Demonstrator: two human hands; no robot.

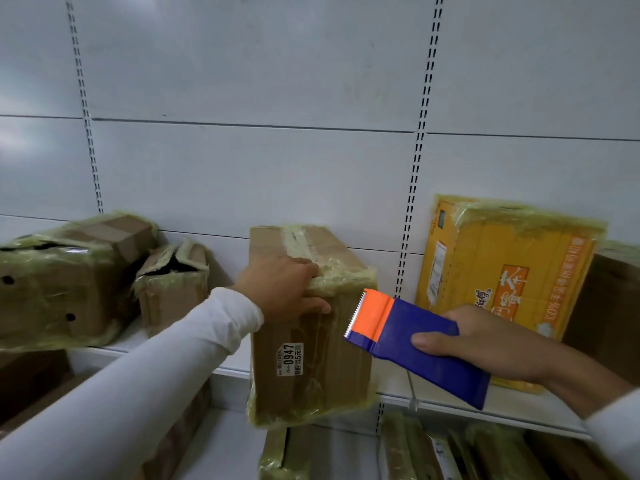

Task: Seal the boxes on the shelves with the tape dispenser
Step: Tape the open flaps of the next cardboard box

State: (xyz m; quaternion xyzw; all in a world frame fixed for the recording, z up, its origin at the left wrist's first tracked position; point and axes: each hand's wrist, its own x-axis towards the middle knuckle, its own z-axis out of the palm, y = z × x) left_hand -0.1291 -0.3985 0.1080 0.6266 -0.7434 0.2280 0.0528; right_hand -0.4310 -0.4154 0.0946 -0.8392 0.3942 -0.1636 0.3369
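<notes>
- The white shelf [398, 389] runs along a pale panelled wall [242, 168] with slotted uprights [417, 161].
- The box [311, 341], brown and tape-wrapped, stands at the shelf's front edge, overhanging it.
- The left hand [282, 289] grips the box's top front corner.
- The right hand [485, 344] holds the blue-and-orange dispenser [412, 341] just right of the box, toothed edge towards it.
- A yellow carton [502, 282] leans against the wall behind.
</notes>
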